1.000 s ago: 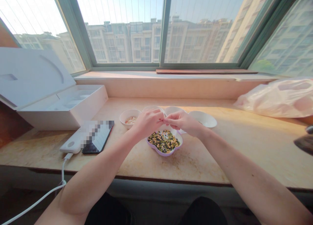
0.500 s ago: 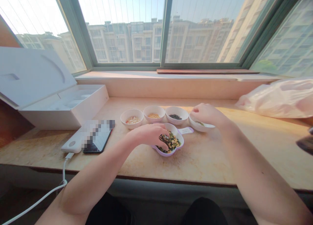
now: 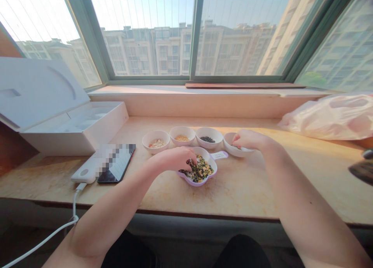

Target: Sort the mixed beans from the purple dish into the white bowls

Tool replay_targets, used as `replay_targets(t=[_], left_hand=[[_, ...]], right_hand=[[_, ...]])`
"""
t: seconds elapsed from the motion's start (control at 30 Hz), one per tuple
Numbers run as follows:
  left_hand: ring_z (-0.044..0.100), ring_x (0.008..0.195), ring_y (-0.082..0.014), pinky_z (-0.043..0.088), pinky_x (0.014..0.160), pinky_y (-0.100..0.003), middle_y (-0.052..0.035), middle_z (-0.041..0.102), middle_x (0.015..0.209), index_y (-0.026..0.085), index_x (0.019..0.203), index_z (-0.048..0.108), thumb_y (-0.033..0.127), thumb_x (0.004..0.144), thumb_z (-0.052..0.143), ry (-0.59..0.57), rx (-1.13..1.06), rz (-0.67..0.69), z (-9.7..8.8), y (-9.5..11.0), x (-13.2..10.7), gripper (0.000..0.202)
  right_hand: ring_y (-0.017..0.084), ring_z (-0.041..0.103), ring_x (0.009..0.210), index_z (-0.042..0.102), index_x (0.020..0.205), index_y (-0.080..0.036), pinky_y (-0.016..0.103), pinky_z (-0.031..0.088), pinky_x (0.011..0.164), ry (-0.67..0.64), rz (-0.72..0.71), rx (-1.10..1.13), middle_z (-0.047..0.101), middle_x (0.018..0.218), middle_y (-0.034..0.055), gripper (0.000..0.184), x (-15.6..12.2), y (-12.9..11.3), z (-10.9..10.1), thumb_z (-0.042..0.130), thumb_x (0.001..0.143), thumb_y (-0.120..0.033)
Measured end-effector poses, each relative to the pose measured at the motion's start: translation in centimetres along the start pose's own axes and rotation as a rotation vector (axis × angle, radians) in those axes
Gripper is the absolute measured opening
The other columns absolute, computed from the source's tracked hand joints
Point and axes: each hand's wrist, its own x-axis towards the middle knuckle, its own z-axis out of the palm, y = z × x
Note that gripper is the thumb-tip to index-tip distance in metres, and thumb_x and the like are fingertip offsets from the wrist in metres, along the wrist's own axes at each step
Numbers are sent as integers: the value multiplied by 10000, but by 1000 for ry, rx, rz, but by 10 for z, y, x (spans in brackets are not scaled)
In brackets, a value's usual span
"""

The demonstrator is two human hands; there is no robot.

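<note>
My left hand (image 3: 182, 158) reaches into a purple-rimmed, shaped bowl (image 3: 201, 183) that holds mixed beans (image 3: 203, 170) in green, black and yellow. Its thumb and fingers are drawn together at the beans' left side; what they grip is hidden. My right hand (image 3: 247, 139) dips into the rightmost white bowl (image 3: 240, 151), fingertips pinched low over some small greenish beans. To its left stand a white bowl with black beans (image 3: 208, 139), one with yellow grains (image 3: 182, 138) and one with pale flat pieces (image 3: 157, 143).
A white power bank (image 3: 84, 171) with a cable (image 3: 74, 206) lies beside a black phone (image 3: 116, 167) at the left. Behind them stands an opened white box (image 3: 105, 124). A plastic bag (image 3: 335, 116) rests at the right, under the window (image 3: 190, 58).
My left thumb and fingers have come closer together and shifted slightly left in the beans. My right hand has lowered further into the rightmost bowl, fingers pointing down.
</note>
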Motion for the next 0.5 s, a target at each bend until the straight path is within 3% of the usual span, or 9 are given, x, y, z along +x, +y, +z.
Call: replay_targets(t=[0.33,0.5], left_hand=[[656,907,-181,491,816,-284,-46,749,985,191,869,770,80,904,575,15,-11,-35,4,-1,4,227],[667,973,-178,495,872,-266,-28,753,1045,192,911,793,131,876,702,25,-35,-59,5,-1,5,115]], right_hand=[[225,663,661,721,621,-205,308,406,586,52,-9,20,725,718,76,179,-11,-9,-5,647,754,-301],[262,702,752,796,798,-214,316,426,600,233,53,-6,769,814,110,198,-22,-17,-8,661,780,-357]])
